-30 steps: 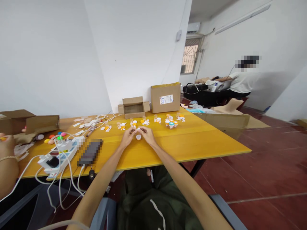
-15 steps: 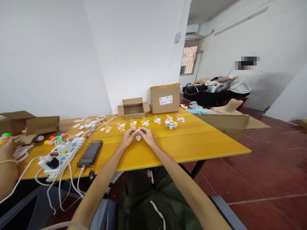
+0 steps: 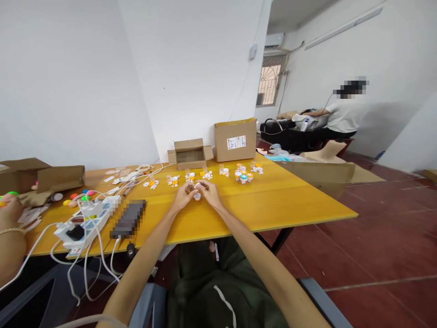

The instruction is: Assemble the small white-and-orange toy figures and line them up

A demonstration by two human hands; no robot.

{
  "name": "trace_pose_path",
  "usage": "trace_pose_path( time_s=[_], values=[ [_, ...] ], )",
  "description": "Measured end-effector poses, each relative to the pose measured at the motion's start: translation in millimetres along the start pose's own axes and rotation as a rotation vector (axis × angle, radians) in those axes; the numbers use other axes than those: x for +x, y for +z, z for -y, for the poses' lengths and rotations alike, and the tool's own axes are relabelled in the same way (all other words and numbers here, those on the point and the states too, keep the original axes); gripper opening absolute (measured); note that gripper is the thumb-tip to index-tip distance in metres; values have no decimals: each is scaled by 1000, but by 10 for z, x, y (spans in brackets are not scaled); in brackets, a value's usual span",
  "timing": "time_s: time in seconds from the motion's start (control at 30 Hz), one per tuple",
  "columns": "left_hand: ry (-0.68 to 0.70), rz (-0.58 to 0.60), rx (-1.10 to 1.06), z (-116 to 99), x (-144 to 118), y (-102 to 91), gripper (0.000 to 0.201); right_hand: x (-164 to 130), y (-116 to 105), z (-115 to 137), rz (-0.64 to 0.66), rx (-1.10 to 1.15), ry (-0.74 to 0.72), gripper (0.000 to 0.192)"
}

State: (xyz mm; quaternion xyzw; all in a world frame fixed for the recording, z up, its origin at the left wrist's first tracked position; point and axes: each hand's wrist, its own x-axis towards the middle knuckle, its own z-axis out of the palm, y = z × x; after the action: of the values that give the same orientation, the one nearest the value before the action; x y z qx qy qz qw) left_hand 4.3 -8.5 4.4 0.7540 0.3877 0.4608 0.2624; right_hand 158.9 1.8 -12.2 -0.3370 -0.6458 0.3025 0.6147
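- The left hand (image 3: pixel 183 196) and the right hand (image 3: pixel 210 193) met over the middle of the yellow table (image 3: pixel 273 200), fingertips pinched together on a tiny white piece (image 3: pixel 197 186) held just above the tabletop. Too small to tell what it actually was.
- Right under the fingertips, between the two hands, sat a little cap (image 3: pixel 197 196), white with an orange rim, on or just above the table. Couldn't tell if either hand touched it.
- Both forearms ran back toward the near edge of the table, with a dark green lap below.
- Just beyond the hands, a row of small white and orange toy parts (image 3: pixel 205 175) stretched left to right, ending in a cluster of little pots (image 3: pixel 243 174) on the right.
- Farther back were a small open cardboard box (image 3: pixel 190 154) and, just to its right, a bigger closed box (image 3: pixel 235 139) with a label on it.
- Left of the hands lay a dark phone-like slab (image 3: pixel 129 218), blurred out, next to a white power strip (image 3: pixel 85 221) with cables hanging over the near edge.
- Farther left, bright plastic caps (image 3: pixel 80 196) and another cardboard box (image 3: pixel 41 175).
- At the far left edge, another person's hand (image 3: pixel 10 209) with a bracelet rested by the table.
- Way off on the right, a person in a white shirt (image 3: pixel 343 118) sat at a dark table.
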Motion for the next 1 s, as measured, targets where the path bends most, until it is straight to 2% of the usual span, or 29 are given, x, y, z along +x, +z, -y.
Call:
trace_pose_path(
  time_s=[0.17, 0.37, 0.7, 1.0],
  values=[
    [11, 68, 64, -16, -16, 22, 34, -16, -72, 20, -40, -219, -54, 22],
    [-14, 134, 71, 59, -20, 51, 40, -86, -110, 107, 38, -460, -98, 19],
    [-79, 155, -85, 88, -5, 44, 34, -87, -125, 159, 148, -475, -92, 14],
    [-127, 180, -79, 100, 4, 23, 31, -93, -135, 181, 216, -476, -92, 16]
  ],
)
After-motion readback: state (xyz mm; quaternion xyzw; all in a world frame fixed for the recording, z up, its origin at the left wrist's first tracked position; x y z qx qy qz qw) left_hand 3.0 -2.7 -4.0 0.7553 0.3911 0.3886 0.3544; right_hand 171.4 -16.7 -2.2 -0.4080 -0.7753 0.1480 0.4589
